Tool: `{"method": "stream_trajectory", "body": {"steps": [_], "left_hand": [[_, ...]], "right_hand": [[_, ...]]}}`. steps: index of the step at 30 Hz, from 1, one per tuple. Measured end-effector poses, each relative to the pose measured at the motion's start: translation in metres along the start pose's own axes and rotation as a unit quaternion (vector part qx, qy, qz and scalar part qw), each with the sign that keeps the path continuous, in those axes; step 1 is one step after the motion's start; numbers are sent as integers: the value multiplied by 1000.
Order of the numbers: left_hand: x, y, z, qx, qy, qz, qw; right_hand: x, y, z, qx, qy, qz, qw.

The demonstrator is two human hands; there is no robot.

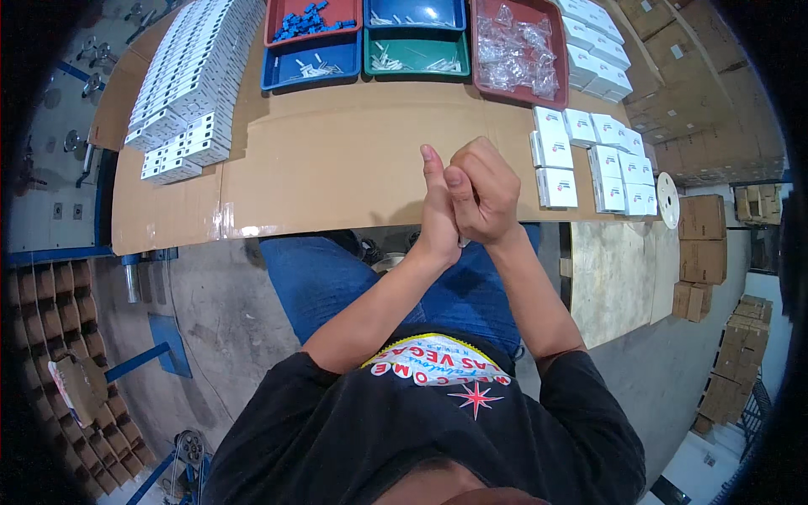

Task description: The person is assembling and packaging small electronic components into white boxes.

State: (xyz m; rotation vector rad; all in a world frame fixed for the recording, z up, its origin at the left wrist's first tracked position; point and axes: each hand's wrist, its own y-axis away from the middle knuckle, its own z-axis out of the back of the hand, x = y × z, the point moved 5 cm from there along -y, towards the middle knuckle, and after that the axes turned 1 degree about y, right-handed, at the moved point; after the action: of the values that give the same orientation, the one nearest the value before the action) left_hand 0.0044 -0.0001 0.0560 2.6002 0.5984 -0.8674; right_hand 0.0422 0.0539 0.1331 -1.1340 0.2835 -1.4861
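On the black shirt (pixel 421 433) at the near side, bold red letters and smaller blue ones fill a yellow-edged white panel (pixel 438 362), upside down in this view. On the worktop (pixel 337 160), far right, small white boxes (pixel 554 150) bear a red mark and dark print, too small to read. Labels on brown cartons (pixel 699 97) at right are illegible.

Left hand (pixel 438 209) and right hand (pixel 490 189) are touching near the table's (pixel 337 156) near edge.
Stacked white blocks (pixel 187 80) are standing left, trays (pixel 515 95) are sitting far, white boxes (pixel 556 147) are lying right.
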Motion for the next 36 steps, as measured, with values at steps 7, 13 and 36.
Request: {"method": "stream_trajectory", "body": {"steps": [7, 13, 36], "left_hand": [[-15, -2, -10, 50, -16, 55, 997], [-23, -2, -2, 97, -68, -91, 989], [-4, -7, 11, -15, 28, 16, 999]], "right_hand": [[-24, 6, 32, -88, -142, -199, 966], [-18, 25, 34, -178, -125, -152, 964], [6, 3, -4, 7, 6, -13, 1000]]}}
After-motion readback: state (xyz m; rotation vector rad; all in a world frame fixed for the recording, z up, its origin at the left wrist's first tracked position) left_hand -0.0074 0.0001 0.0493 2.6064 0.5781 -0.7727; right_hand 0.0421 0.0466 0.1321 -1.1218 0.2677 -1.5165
